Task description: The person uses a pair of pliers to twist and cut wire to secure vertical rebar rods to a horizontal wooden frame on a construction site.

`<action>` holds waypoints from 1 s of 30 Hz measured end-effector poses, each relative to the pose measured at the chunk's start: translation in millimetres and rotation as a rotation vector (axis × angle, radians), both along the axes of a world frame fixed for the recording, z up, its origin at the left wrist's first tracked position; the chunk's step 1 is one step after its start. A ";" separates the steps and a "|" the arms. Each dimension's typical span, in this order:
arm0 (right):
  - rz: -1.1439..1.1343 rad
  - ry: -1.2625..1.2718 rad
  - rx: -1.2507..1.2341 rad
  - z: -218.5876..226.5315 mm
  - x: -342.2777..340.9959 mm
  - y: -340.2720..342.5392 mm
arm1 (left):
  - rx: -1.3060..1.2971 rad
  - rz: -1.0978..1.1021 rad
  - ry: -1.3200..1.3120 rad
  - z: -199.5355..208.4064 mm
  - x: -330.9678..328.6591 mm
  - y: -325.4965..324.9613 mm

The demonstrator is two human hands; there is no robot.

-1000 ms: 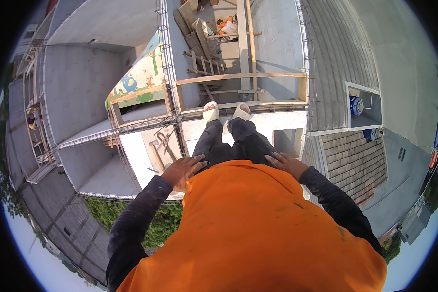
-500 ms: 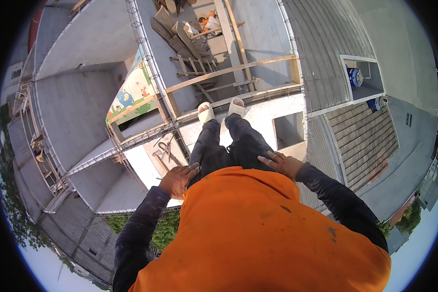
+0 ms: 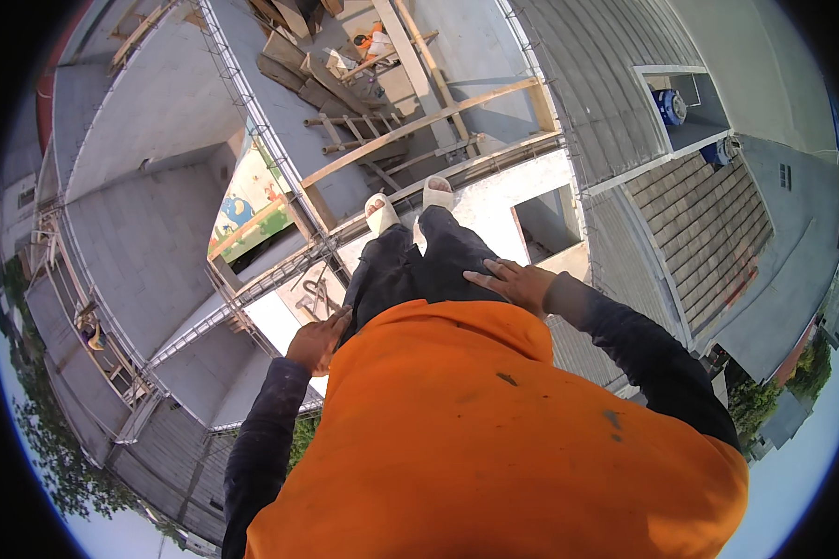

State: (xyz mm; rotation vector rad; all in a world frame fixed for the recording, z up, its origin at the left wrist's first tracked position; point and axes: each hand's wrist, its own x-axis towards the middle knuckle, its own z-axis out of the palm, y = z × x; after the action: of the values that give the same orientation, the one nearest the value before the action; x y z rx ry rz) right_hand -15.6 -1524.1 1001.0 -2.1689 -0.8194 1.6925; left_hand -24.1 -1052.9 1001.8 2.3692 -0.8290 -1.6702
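My left hand (image 3: 317, 340) rests on the left side of my dark trousers (image 3: 382, 270), beside the hem of my orange shirt (image 3: 494, 429). Its fingers lie extended and hold nothing. On my right thigh lies my right hand (image 3: 513, 283), fingers spread and bare of any object. Pale slide sandals (image 3: 380, 214) are on my feet, set by the bar-lined edge of a white ledge. Left of my legs, a few thin tools (image 3: 319, 296), whose kind I cannot make out, lie on a light surface.
Before my feet the building drops into a deep walled space with a wooden plank (image 3: 419, 126), a ladder (image 3: 354, 130) and stacked boards (image 3: 303, 70). Right of my legs gapes a square opening (image 3: 548, 225). Tiled roofing (image 3: 704, 228) lies farther right. A person (image 3: 93, 335) is at the far left scaffolding.
My view has turned and shifted slightly, so the surroundings and my legs sit a little differently. Both hands stay resting on my thighs, the right one somewhat farther onto the leg.
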 end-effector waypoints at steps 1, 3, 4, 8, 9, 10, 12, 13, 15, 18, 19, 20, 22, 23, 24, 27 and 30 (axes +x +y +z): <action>-0.010 0.008 -0.011 -0.7 0.5 0.9 | 0.003 0.009 -0.025 -2.5 -1.9 2.4; -0.022 0.032 -0.026 0.0 0.6 3.6 | 0.049 0.037 -0.011 -8.5 -1.0 13.1; -0.041 0.041 -0.015 1.2 0.3 4.7 | 0.090 0.058 0.028 -12.3 1.3 19.7; -0.145 0.152 0.035 0.7 0.7 -11.3 | 0.186 0.551 -0.012 -33.7 20.9 44.5; -0.188 0.197 0.079 -5.0 2.3 -21.6 | 0.150 0.701 -0.073 -42.4 29.2 47.9; -0.229 0.244 0.124 -13.3 3.4 -34.0 | 0.192 0.846 -0.124 -49.5 34.2 49.7; -0.607 0.417 0.018 -43.1 10.4 -64.1 | 0.109 0.861 -0.139 -66.6 41.7 48.2; -0.977 0.468 -0.018 -67.8 16.1 -70.5 | 0.100 0.865 -0.101 -76.5 42.5 44.2; -1.530 0.177 0.034 -113.8 14.8 -73.9 | 0.037 0.874 -0.016 -98.1 37.5 30.5; -1.404 0.116 -0.312 -180.4 9.6 -29.4 | 0.219 0.770 0.238 -143.4 17.9 -11.1; -1.293 0.186 -0.334 -193.5 3.1 -7.7 | 0.238 0.897 0.429 -157.6 9.4 -28.0; -1.154 0.285 -0.353 -201.5 -5.1 16.1 | 0.312 0.766 0.500 -168.4 2.4 -42.3; -0.886 0.419 -0.376 -207.7 -20.0 59.1 | 0.378 0.666 0.465 -182.9 -14.9 -72.9; -0.745 0.398 -0.424 -209.2 -25.1 72.9 | 0.412 0.692 0.469 -191.4 -15.7 -84.3; -0.617 0.418 -0.463 -208.9 -31.7 82.3 | 0.473 0.712 0.465 -195.8 -19.2 -93.9; -0.642 0.370 -0.548 -218.1 -40.2 88.6 | 0.508 0.633 0.477 -211.6 -16.0 -112.0; -0.658 0.424 -0.570 -242.2 -41.7 82.5 | 0.542 0.612 0.481 -228.4 -10.7 -121.1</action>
State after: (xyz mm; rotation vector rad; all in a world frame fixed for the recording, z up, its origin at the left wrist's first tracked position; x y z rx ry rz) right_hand -57.3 -1441.6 758.9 -1.9178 0.4974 2.0159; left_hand -34.8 -1174.0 773.4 1.9967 0.4362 -2.1755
